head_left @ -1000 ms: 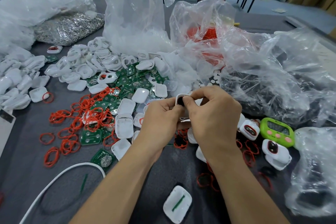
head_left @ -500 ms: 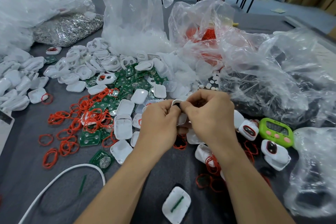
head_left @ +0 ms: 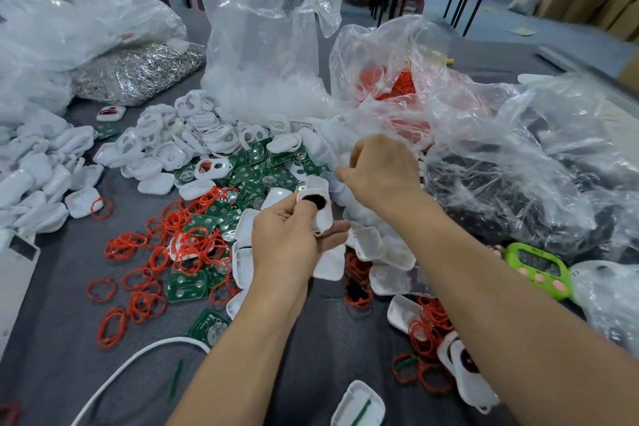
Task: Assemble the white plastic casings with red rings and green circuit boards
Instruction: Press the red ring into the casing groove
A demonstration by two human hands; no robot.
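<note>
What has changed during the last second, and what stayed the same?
The right hand let go of the white casing and moved forward, toward the plastic bags. The left hand alone still holds the casing, thumb at its dark opening. The red rings and green boards lie as before.

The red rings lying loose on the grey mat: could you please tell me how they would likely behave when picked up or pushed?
The red rings probably flop: many lie bent into uneven ovals. They overlap in tangles, so lifting one may drag neighbours along. Being thin and flat on the mat, they would likely slide, not roll.
</note>
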